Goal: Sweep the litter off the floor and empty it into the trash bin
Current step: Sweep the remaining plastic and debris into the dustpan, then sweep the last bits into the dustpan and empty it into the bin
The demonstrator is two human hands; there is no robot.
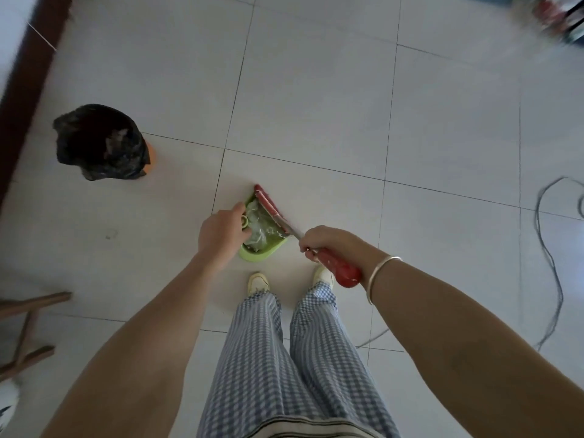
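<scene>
The right hand [319, 241] is wrapped tight around the red handle of the broom [344, 273], whose head lies along the far edge of the dustpan [262, 252]. The left hand [221, 235] holds the dustpan at its short handle; its fingers are partly hidden, so how firm that hold is cannot be told. The litter [257, 224], pale crumpled scraps, sits inside the pan, down at the floor [316, 105] just ahead of the person's shoes. It should be very light and loose, apt to spill if the pan tips. The pan itself is stiff plastic, best carried level by that handle. The trash bin [101, 140], lined with a black bag, stands well apart to the left.
</scene>
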